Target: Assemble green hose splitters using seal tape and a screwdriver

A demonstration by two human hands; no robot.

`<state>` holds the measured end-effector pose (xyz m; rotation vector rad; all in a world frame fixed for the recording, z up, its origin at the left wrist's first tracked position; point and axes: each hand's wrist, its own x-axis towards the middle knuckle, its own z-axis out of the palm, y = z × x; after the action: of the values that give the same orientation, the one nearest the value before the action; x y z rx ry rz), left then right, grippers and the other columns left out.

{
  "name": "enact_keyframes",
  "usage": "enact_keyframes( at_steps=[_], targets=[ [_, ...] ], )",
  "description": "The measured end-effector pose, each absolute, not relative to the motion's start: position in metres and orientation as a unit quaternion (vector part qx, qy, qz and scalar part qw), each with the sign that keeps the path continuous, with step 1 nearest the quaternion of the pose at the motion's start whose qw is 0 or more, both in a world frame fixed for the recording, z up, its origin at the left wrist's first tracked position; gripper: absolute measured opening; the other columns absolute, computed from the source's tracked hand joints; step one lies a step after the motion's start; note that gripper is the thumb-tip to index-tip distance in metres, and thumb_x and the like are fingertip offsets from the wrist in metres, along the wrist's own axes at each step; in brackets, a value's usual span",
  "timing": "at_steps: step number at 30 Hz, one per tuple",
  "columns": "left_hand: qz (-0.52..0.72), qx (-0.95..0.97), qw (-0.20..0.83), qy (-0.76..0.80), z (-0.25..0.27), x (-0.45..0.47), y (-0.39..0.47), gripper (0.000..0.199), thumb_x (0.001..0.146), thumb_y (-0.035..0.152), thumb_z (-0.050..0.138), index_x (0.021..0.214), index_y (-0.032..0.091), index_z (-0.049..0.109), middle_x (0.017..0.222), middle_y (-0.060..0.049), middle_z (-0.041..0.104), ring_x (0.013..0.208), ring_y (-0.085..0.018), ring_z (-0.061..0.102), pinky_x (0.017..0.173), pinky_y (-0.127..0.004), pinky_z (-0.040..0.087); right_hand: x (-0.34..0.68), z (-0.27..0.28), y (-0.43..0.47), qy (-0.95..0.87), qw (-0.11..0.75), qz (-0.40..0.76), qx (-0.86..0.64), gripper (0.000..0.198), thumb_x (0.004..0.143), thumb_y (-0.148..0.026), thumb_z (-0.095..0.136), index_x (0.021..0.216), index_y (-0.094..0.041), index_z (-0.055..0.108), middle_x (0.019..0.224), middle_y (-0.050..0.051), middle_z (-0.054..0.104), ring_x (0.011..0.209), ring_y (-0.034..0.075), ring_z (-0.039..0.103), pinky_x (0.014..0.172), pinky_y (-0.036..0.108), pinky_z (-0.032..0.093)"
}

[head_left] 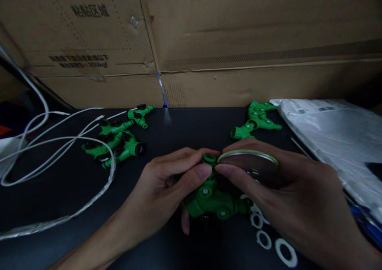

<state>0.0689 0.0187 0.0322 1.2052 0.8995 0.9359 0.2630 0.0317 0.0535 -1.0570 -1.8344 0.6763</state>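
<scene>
My left hand (176, 178) is closed around a green plastic hose splitter (213, 202), its thumb and fingers at the neck of the upright outlet. The open round end of that outlet points up at me. My right hand (286, 198) pinches a thin round disc (250, 160) with a shiny, yellow-green edge and a dark face. The disc's left edge is beside the splitter's outlet, close to my left thumb; whether they touch I cannot tell. White ring washers (264, 239) lie on the table under my right hand, some partly hidden by it.
Several green splitters with black valve parts (119, 146) lie at the left, beside looped white cables (74, 138). More green splitters (258, 120) rest at the back right next to a white plastic bag (331, 130). A cardboard box (209, 35) stands behind the black table (185, 128).
</scene>
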Motion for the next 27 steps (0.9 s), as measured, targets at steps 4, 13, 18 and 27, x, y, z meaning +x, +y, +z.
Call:
enact_keyframes(
  at_steps=[4,13,18,27],
  targets=[
    [0.396,0.538,0.633,0.392,0.032,0.068,0.020,0.031,0.100,0.039,0.063,0.125,0.025,0.077,0.108,-0.006,0.066,0.048,-0.005,0.067,0.037,-0.007,0.053,0.261,0.054,0.035,-0.723,0.449,0.311,-0.424,0.012,0.084,-0.016,0.074,0.077,-0.026,0.074,0.077,-0.005,0.076,0.068,0.014,0.072,0.061,0.021,0.059],
    [0.401,0.552,0.614,0.397,0.032,0.069,0.018,0.026,0.097,0.035,0.068,0.118,0.028,0.080,0.097,-0.001,0.061,0.054,-0.006,0.065,0.038,-0.011,0.057,0.263,0.056,0.033,-0.733,0.429,0.314,-0.424,0.012,0.088,-0.021,0.073,0.077,-0.026,0.074,0.074,-0.007,0.075,0.065,0.011,0.071,0.059,0.018,0.057],
    [0.392,0.571,0.587,0.419,0.033,0.068,0.018,0.029,0.097,0.039,0.067,0.122,0.028,0.078,0.095,-0.002,0.061,0.056,-0.007,0.063,0.038,-0.010,0.056,0.261,0.051,0.024,-0.752,0.452,0.233,-0.418,0.012,0.089,-0.017,0.071,0.085,-0.028,0.069,0.083,-0.008,0.076,0.069,0.012,0.073,0.063,0.019,0.060],
    [0.393,0.565,0.589,0.423,0.033,0.070,0.018,0.030,0.098,0.040,0.065,0.122,0.028,0.078,0.095,-0.002,0.060,0.051,-0.005,0.062,0.035,-0.009,0.053,0.275,0.039,0.014,-0.837,0.384,0.076,-0.382,0.018,0.096,-0.018,0.064,0.111,-0.025,0.068,0.108,0.001,0.077,0.090,0.018,0.078,0.086,0.023,0.064]
  ],
)
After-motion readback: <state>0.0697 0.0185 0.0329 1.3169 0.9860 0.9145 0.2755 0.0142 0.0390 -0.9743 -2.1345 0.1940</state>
